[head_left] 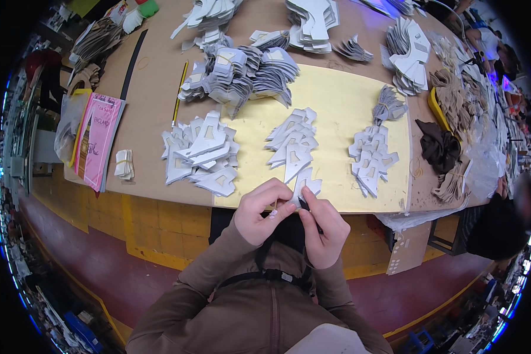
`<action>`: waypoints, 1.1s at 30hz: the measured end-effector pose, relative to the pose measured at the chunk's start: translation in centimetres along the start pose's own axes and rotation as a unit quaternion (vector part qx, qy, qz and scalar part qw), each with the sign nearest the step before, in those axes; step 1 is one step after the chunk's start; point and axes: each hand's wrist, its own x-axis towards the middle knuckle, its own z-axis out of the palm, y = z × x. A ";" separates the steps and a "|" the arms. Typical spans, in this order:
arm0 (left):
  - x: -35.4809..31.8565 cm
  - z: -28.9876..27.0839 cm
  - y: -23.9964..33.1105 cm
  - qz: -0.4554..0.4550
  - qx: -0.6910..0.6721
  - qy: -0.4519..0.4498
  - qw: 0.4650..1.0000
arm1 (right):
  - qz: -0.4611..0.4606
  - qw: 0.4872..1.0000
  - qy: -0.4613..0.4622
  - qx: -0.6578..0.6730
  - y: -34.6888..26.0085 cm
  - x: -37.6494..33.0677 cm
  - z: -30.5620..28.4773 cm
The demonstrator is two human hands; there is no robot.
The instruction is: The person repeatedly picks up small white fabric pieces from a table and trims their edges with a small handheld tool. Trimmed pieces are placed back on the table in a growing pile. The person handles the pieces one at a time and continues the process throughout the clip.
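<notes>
At the near table edge my left hand (262, 211) is closed, its thumb and fingers drawn together. What it pinches is too small to make out. Close beside it, my right hand (325, 229) has thumb and index finger closed on a small dark object (303, 204), whose kind is not clear. A white cut piece with a window-like opening (305, 182) lies just beyond the fingertips, partly hidden by them. It forms the near end of a fanned row of similar white pieces (292, 138) on the yellow sheet (330, 197).
A heap of white pieces (203, 150) lies left, another row (371, 156) right. Grey banded bundles (236, 71) sit farther back. A yellow pencil (181, 91), a pink notebook (97, 141) and a small banded stack (124, 164) are left; dark cloth (438, 146) is right.
</notes>
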 end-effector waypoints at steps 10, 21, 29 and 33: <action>-0.3 0.3 0.1 0.001 0.005 0.028 1.000 | -0.073 0.996 0.028 -0.039 0.2 0.2 0.3; 0.0 0.1 -0.1 -0.036 0.008 0.037 0.999 | 0.029 0.995 0.090 0.044 0.1 -0.2 -0.8; 0.0 0.2 0.2 0.057 0.075 0.047 0.994 | 0.068 0.995 -0.044 0.054 0.3 0.6 -1.2; 0.1 -0.5 -0.1 0.112 0.085 0.019 0.990 | 0.053 0.993 -0.081 0.070 0.1 0.9 -1.1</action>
